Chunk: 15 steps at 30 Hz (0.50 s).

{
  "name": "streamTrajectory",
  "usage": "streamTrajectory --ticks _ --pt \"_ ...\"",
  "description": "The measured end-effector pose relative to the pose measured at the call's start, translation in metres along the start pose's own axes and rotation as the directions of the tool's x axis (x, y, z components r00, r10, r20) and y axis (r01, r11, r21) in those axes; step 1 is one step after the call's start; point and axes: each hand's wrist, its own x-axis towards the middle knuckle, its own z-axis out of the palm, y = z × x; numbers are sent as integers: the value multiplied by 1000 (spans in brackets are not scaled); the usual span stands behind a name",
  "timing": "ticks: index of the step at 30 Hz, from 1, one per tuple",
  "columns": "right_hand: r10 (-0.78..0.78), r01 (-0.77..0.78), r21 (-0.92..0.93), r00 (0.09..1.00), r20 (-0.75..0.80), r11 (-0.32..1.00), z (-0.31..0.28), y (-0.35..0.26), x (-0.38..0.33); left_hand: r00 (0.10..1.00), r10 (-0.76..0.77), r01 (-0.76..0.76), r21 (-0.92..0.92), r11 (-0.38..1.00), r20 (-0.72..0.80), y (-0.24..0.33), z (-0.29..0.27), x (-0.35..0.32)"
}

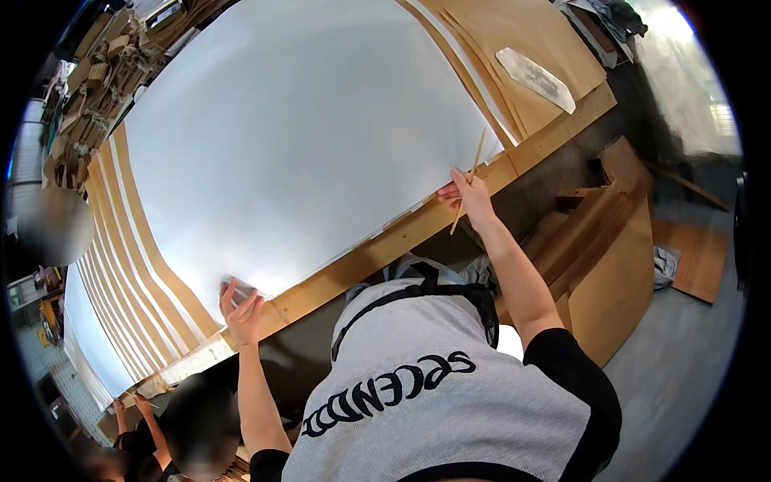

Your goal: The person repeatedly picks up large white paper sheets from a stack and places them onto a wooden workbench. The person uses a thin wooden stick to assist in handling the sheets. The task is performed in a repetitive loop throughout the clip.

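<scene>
Head view: left hand (241, 309) pinches white sheet (305, 136) corner at 7 o'clock, right hand (470, 197) grips thin stick (468, 181); uneven pull could crease it.

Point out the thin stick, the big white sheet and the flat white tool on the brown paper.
thin stick (475, 165), head view, upper shaft.
white sheet (305, 128), head view, bare middle.
flat white tool (536, 79), head view, its centre.

A plain white sheet (297, 136) covers the pale wood desk (385, 249). At nine o'clock, brown paper (132, 265) shows white stripes. The thin stick (470, 181) is tan; the apron (450, 402) is grey, lettered black.
</scene>
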Motion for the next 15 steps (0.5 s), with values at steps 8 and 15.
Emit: streamTrajectory --ticks 8,15 --pt "6 -4 40 999 -49 999 5 8 7 990 -132 131 20 991 57 12 -3 4" --pt "-45 47 28 997 -56 999 2 17 23 994 -93 93 6 996 50 17 -3 8"
